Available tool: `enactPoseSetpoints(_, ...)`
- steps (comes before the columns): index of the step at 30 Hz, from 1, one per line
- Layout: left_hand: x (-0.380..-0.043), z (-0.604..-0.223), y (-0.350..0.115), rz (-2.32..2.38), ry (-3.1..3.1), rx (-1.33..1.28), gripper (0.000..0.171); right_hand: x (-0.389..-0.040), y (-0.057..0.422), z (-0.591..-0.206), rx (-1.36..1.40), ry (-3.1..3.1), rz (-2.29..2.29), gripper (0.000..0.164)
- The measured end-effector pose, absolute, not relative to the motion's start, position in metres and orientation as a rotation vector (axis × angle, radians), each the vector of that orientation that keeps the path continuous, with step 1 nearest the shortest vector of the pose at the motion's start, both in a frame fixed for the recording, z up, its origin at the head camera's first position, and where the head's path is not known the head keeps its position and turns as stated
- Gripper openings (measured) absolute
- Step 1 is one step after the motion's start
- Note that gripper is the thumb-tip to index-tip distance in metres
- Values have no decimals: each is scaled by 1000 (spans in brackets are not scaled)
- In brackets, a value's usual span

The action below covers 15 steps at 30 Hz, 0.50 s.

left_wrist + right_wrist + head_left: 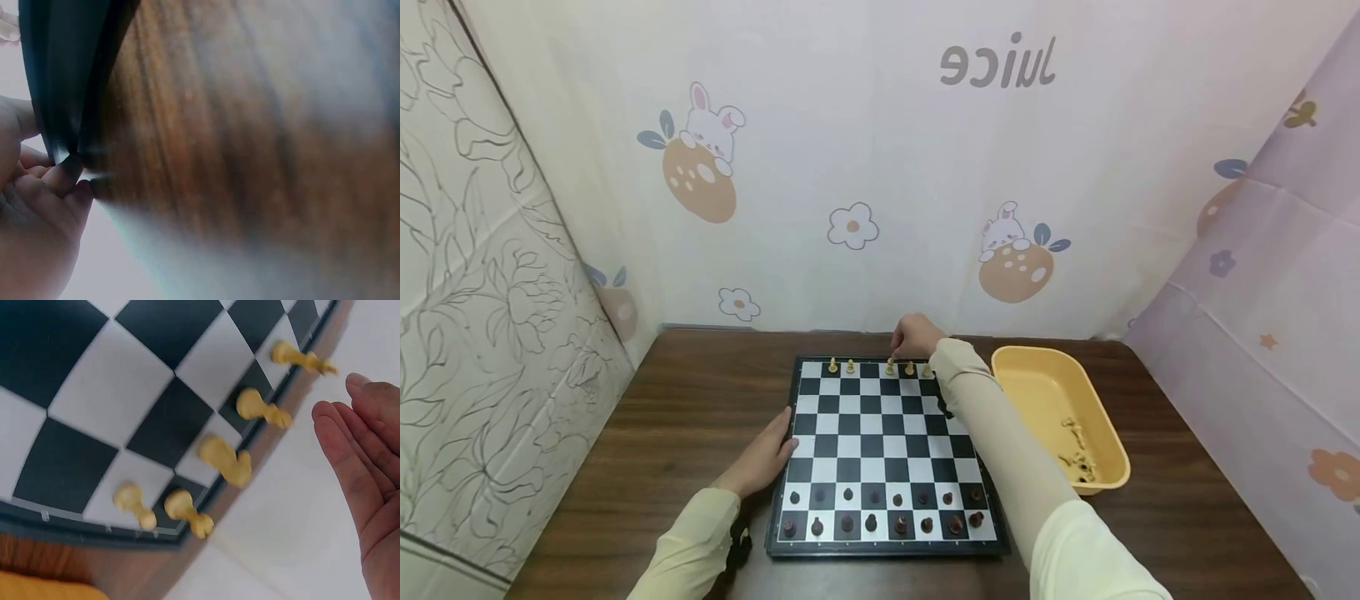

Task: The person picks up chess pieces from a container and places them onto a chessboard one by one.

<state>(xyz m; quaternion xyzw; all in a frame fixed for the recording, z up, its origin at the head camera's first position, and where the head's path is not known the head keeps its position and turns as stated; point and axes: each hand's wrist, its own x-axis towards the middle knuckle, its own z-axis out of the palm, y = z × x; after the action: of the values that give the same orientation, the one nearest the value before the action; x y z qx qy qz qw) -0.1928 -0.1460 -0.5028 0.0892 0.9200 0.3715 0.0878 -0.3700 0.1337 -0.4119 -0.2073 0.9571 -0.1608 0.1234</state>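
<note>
My left hand (762, 457) grips the left edge of the chessboard (793, 400), with the thumb over the rim. In the left wrist view its curled fingers (65, 181) meet the board's dark side. My right hand (917, 336) is at the board's far edge, just beyond a tall gold chess piece (303, 357). Thumb and fingertips stand a little apart there, with nothing between them. A gold bishop (262, 407), knight (228, 459), rook (184, 512) and pawn (131, 503) stand towards the corner. Two more gold pieces (841, 366) stand farther left.
Two rows of dark pieces (871, 522) stand on the near side of the board. A yellow tray (1037, 379) on the right holds several loose gold pieces (1078, 462). The wooden table (700, 400) ends at a patterned curtain (865, 283) behind it.
</note>
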Motion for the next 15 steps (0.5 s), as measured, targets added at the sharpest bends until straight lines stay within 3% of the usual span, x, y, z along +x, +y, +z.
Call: enactPoseSetpoints(15, -194, -505, -147, 1100, 2748, 307, 62, -371, 179, -374, -509, 2901, -493, 7)
